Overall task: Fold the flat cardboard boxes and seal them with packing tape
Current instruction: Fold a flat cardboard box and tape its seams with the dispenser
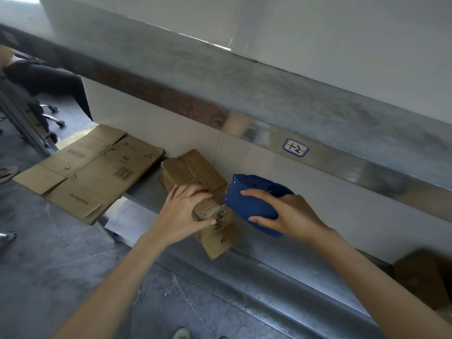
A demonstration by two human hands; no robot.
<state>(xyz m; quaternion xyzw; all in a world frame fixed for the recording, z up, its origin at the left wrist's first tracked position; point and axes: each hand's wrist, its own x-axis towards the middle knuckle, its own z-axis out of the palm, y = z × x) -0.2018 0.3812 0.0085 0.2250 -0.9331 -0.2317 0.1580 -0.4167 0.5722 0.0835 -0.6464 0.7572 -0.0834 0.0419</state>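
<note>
Two bare hands work at the middle of the frame. The left hand [182,214] clamps a small folded brown cardboard box [193,172], fingers curled over its top face and thumb pressed against its near end. The box lies at a slant on a grey metal shelf [269,267], one end pointing to the upper left and the other to the lower right.

The right hand [291,216] is wrapped round a blue plastic tape dispenser [247,194], fingers over its rounded top and thumb along its lower side. The dispenser's front edge touches the box's right side, just beside the left fingertips.

Several flat brown cardboard boxes [90,172], printed with a barcode, lie stacked at centre left, overhanging the shelf's end and close to the folded box. A white label with blue outline [295,148] is stuck to the metal rail at upper right. Another brown carton [420,277] sits at the lower right edge.
</note>
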